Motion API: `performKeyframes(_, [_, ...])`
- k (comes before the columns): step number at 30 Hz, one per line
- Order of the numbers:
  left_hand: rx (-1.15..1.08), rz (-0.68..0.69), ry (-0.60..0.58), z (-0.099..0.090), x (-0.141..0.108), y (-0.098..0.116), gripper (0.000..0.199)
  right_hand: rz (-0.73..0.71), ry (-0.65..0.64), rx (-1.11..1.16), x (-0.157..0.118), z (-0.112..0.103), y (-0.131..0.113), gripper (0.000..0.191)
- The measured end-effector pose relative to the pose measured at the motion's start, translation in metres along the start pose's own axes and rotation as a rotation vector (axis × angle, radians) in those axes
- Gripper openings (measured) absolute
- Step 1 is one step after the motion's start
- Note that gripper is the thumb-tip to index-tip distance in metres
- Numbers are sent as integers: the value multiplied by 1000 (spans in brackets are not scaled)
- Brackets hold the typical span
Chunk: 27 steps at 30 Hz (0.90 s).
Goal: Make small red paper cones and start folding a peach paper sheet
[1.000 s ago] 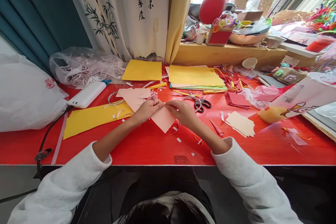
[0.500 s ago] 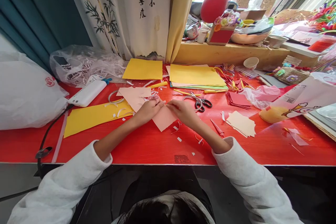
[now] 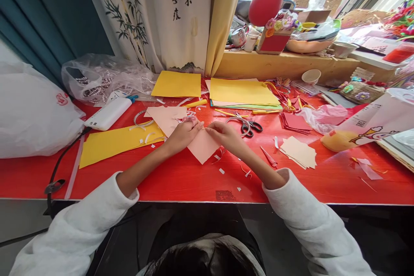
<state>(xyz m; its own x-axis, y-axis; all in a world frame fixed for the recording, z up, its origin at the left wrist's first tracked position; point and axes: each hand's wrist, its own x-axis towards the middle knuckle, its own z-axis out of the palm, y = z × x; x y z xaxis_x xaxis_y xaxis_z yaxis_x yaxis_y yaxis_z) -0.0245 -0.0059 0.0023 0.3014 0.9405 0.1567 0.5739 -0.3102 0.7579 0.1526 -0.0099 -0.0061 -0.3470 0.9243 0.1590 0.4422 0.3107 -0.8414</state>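
A small pink sheet of paper (image 3: pixel 203 145) is held over the red table, one corner pointing toward me. My left hand (image 3: pixel 185 133) grips its left upper edge with the fingers closed, and a bit of pink material shows at the knuckles. From the other side my right hand (image 3: pixel 223 133) pinches the paper near its top, its fingertips almost touching the left ones. The fingers hide the top of the sheet. Behind my left hand lies a larger pink paper piece (image 3: pixel 163 118). Black-handled scissors (image 3: pixel 254 127) and a roll of clear tape (image 3: pixel 241 124) lie right of my hands.
Yellow sheets (image 3: pixel 119 144) lie at left, with paper stacks (image 3: pixel 244 95) at the back. Cream paper pieces (image 3: pixel 299 153), red cards (image 3: pixel 295 123) and a tilted drink cup (image 3: pixel 365 123) are at right. A white power strip (image 3: pixel 108 114) and plastic bag (image 3: pixel 35 112) stand left. Scraps litter the red table (image 3: pixel 181 181).
The pink sheet's free corner has dropped slightly toward me and the paper has turned a little. Both hands keep nearly the same place and grip.
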Motion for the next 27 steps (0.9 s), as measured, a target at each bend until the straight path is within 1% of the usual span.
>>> performKeyframes(3, [-2,-16,-34,0,1,0,41,-3,6,-15,-1,0,0,25])
performKeyframes(7, [53,10,-100,0,-1,4,34,16,-6,-23,-1,1,-1,27])
performKeyframes(11, [97,17,-70,1,-2,8,33,25,-28,10,0,0,-1,31])
performKeyframes(16, [57,21,-30,0,-2,6,34,-2,-17,107,-1,0,0,26])
performKeyframes(27, [43,25,11,1,-2,4,41,7,-84,196,1,0,4,28])
